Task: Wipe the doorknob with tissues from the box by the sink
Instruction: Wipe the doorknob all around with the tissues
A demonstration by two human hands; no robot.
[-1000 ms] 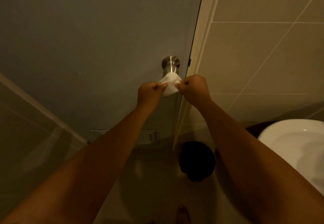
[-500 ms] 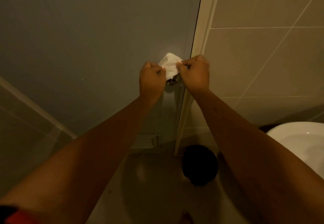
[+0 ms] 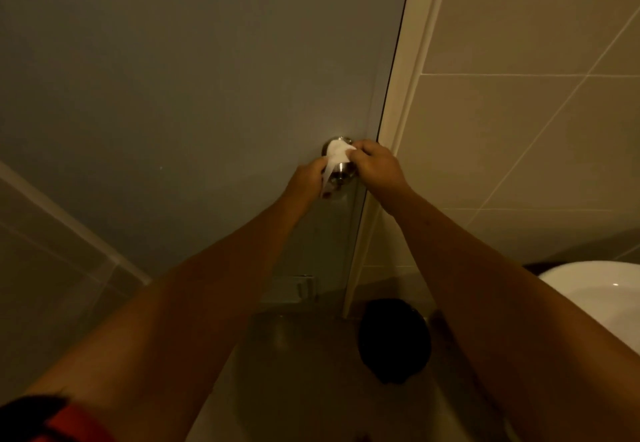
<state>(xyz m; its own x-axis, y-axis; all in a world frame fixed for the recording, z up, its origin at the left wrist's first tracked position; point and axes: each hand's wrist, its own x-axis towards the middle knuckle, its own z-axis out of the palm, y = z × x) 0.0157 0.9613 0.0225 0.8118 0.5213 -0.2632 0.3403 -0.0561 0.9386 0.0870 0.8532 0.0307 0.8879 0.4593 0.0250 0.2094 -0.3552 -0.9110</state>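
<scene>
A round metal doorknob [image 3: 343, 173] sticks out of the grey door [image 3: 194, 88] close to its right edge. A white tissue [image 3: 335, 157] is looped over the top and left side of the knob. My left hand [image 3: 306, 182] pinches the tissue's lower end just left of and below the knob. My right hand [image 3: 375, 168] pinches the upper end at the knob's right side. The tissue is stretched between both hands and covers part of the knob. The tissue box is out of sight.
The pale door frame [image 3: 398, 130] runs down right of the knob, with a tiled wall [image 3: 519, 130] beyond. A white basin [image 3: 602, 303] juts in at the lower right. A black bin [image 3: 394, 341] stands on the floor below the frame.
The tissue went from below the knob to over its top. My left hand has now dropped lower than the right, drawing the tissue down the knob's left side.
</scene>
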